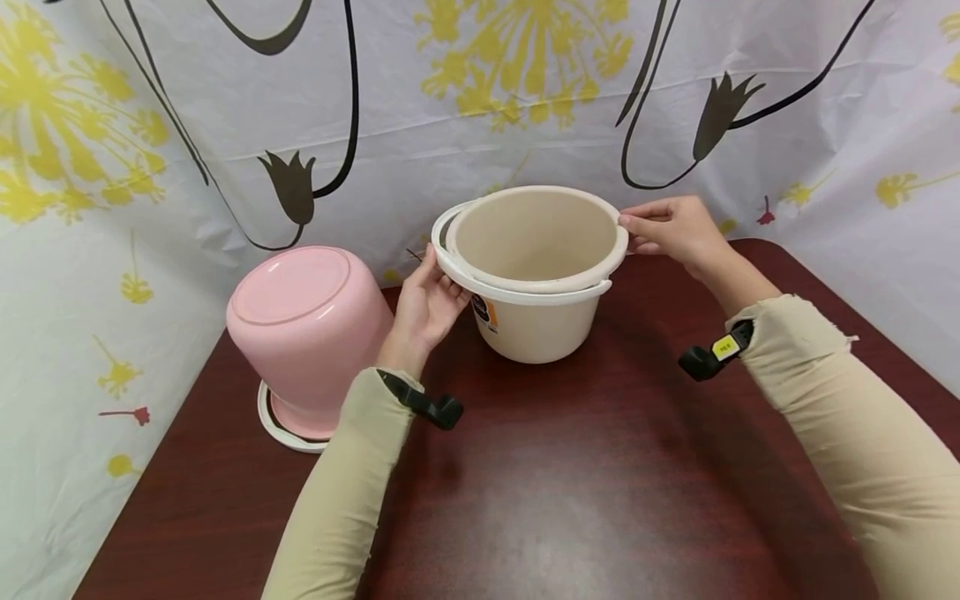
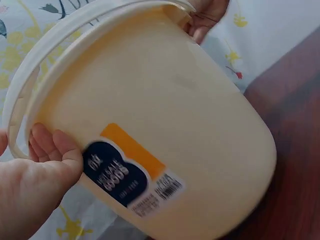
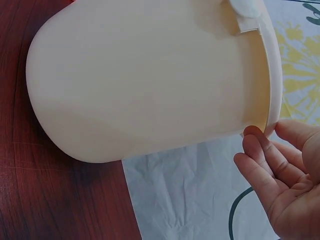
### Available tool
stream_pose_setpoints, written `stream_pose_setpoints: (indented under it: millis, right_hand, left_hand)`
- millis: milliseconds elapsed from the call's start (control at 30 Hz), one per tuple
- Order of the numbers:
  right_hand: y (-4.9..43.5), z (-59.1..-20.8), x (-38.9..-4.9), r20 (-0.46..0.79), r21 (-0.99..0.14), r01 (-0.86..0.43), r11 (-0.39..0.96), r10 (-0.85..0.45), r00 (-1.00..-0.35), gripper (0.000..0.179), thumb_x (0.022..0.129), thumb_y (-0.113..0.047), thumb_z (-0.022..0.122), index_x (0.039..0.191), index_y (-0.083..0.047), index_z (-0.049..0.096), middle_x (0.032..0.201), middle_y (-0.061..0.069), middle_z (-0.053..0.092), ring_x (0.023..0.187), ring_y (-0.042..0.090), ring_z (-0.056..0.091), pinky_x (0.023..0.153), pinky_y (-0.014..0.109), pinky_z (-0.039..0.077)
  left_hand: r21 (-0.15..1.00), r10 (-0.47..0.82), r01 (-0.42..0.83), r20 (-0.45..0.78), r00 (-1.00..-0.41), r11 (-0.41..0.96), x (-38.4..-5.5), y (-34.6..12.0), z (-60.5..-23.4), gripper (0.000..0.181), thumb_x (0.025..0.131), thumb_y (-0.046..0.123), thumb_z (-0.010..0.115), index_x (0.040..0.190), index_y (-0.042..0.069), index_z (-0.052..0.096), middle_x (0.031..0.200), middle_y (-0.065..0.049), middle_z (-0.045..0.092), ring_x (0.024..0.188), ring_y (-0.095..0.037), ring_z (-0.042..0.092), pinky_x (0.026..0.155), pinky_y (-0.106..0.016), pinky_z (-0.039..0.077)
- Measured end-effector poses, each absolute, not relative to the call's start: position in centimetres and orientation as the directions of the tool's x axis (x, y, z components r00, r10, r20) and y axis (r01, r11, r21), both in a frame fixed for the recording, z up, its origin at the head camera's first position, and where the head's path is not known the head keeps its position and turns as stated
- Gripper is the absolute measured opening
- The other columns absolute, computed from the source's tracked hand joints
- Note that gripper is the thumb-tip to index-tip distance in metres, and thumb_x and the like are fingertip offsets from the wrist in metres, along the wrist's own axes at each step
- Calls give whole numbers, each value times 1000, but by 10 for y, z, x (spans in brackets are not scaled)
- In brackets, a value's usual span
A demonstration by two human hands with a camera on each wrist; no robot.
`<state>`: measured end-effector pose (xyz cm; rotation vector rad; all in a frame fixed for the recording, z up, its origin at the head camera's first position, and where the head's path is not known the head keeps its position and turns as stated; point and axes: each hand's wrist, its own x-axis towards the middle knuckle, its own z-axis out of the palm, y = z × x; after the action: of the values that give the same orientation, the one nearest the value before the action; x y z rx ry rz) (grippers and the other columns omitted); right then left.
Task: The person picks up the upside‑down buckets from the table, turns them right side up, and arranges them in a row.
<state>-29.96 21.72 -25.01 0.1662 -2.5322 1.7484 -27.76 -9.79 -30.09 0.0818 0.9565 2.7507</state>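
A cream plastic bucket (image 1: 536,325) stands upright on the dark red table (image 1: 570,483), with its white handle (image 1: 480,283) folded down round the rim. My left hand (image 1: 442,279) grips the left side of the rim, thumb on top. In the left wrist view the left hand's fingers (image 2: 52,147) curl under the rim beside a blue and orange label (image 2: 127,170). My right hand (image 1: 633,233) pinches the right side of the rim. The right hand's fingertips (image 3: 257,142) touch the rim's underside on the bucket (image 3: 145,80).
A pink bucket (image 1: 307,329) stands upside down at the table's left, its white handle (image 1: 272,423) lying flat under it. A white sheet (image 1: 480,108) printed with yellow flowers and black stems hangs close behind and on both sides. The table's front edge lies out of frame.
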Motion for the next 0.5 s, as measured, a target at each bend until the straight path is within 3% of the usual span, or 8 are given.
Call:
stream_pose_setpoints:
  millis: [500]
  right_hand:
    - [216, -252, -299, 110, -949, -121, 291, -53, -993, 48, 84, -22, 66, 117, 11, 55, 75, -8, 66, 63, 8, 65, 60, 23, 52]
  left_hand:
    - [621, 132, -218, -182, -974, -753, -278, -105, -337, 21, 97, 19, 45, 81, 14, 58, 80, 2, 53, 77, -11, 48, 73, -23, 40]
